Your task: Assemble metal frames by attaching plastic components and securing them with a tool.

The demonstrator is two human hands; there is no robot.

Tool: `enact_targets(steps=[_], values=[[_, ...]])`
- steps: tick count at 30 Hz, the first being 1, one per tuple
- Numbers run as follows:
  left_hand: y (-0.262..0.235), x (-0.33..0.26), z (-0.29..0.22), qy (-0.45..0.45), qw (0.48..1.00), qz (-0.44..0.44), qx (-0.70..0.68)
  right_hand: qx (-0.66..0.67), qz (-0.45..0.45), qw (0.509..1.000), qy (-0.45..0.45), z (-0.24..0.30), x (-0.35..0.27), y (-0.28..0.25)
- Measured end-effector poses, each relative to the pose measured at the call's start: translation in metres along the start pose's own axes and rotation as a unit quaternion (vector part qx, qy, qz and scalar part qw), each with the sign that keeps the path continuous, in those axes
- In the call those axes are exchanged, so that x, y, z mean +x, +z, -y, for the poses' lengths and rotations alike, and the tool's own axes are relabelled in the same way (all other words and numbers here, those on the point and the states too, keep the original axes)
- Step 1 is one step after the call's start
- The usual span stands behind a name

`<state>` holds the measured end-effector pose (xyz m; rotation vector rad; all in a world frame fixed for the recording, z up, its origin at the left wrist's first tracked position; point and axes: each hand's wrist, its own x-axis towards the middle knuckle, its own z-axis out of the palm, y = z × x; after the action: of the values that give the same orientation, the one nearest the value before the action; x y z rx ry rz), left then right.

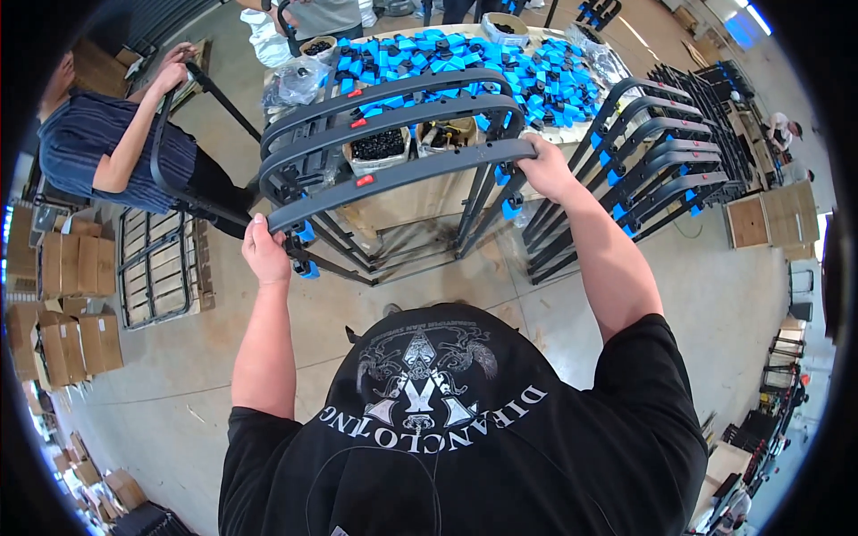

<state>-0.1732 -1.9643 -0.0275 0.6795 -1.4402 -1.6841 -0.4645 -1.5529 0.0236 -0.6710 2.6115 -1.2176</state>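
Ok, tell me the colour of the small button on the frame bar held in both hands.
Red: the button sits mid-bar on the dark grey frame, clearest in the head view.

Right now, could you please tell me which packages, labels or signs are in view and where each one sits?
Cardboard boxes: brown, rectangular, stacked along the left edge of the floor.
Clear plastic bag: crumpled, at the table's left corner.
Small tubs: pale, open-topped, dark parts inside, behind the grey handle frames.
Red tags: small, on the frame bars.
No screens visible.
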Motion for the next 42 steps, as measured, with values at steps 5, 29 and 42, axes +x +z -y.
enact_targets(steps=[5,29,42], values=[[0.019,0.024,-0.016,-0.038,0.989,0.042,0.137,-0.01,-0.024,0.999,0.031,0.007,0.022,0.002],[0.052,0.037,-0.091,0.371,0.856,0.118,0.341,-0.061,-0.382,0.922,-0.008,0.021,-0.057,0.073],[0.109,0.055,-0.089,0.222,0.754,0.276,0.553,-0.276,-0.109,0.949,-0.101,-0.07,0.155,0.198]])
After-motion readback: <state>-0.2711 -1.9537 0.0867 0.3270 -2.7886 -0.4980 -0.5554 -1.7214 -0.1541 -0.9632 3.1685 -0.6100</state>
